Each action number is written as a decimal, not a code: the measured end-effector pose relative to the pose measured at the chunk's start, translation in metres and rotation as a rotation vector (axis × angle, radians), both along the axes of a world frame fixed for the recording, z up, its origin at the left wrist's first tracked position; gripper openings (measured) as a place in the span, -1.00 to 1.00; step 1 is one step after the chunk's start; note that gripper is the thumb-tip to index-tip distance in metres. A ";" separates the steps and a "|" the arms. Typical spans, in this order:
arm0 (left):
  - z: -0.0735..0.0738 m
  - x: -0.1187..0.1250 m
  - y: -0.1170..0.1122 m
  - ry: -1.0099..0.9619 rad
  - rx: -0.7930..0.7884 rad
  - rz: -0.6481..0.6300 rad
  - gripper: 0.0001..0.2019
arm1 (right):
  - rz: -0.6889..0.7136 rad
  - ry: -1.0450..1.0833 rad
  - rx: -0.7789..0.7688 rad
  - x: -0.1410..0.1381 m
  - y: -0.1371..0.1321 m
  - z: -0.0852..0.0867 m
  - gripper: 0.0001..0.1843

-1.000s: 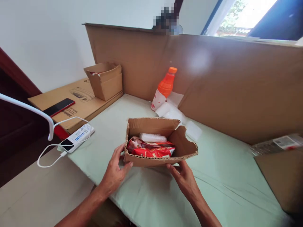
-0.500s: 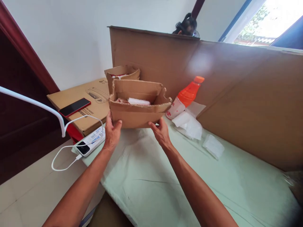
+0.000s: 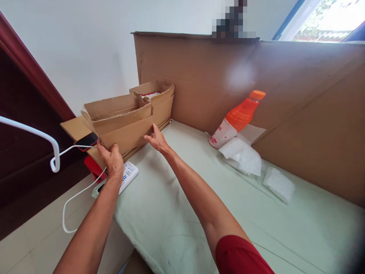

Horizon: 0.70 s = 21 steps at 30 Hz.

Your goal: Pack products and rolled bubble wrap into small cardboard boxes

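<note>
An open cardboard box (image 3: 125,131) is between my two hands, over the flat printed carton at the left of the table. My left hand (image 3: 111,158) grips its near left corner, thumb on the front wall. My right hand (image 3: 158,139) holds its lower right end, with the fingers partly hidden. The front wall hides what lies at the bottom of the box. Right behind it stands a second open cardboard box (image 3: 164,101) with red and white things inside. A dark phone (image 3: 85,141) with a red edge is partly covered by the held box.
A white power bank (image 3: 129,176) with a white cable (image 3: 67,205) lies by my left wrist. An orange-capped bottle (image 3: 236,120) leans right of centre, beside clear plastic packets (image 3: 243,156). Tall cardboard panels (image 3: 194,72) line the back of the green-covered table (image 3: 182,198). A blurred person is beyond them.
Both hands have carried the cardboard box leftward, from in front of the second box to over the printed carton. The box has turned, and its contents no longer show. The view has shifted slightly.
</note>
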<state>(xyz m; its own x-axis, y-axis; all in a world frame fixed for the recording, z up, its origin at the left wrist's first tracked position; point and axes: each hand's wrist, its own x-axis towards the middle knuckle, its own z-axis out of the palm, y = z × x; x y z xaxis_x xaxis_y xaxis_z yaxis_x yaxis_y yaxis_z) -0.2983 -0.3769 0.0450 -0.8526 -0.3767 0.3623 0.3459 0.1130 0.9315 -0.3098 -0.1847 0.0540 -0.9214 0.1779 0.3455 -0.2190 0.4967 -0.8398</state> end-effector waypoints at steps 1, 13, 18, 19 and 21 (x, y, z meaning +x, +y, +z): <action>-0.003 -0.001 0.000 -0.006 -0.008 0.006 -0.27 | -0.001 -0.010 0.012 -0.004 -0.003 -0.001 -0.24; -0.010 -0.006 -0.007 -0.018 -0.059 0.064 -0.31 | -0.032 -0.157 0.144 -0.017 -0.020 0.008 -0.05; -0.008 -0.008 0.002 -0.022 -0.065 0.049 -0.29 | -0.005 -0.197 0.196 -0.016 -0.012 0.012 -0.09; -0.008 -0.009 0.004 -0.023 -0.065 0.051 -0.29 | 0.007 -0.205 0.210 -0.014 -0.010 0.013 -0.09; -0.007 -0.010 0.007 -0.024 -0.071 0.054 -0.28 | 0.036 -0.214 0.242 -0.007 -0.006 0.013 -0.10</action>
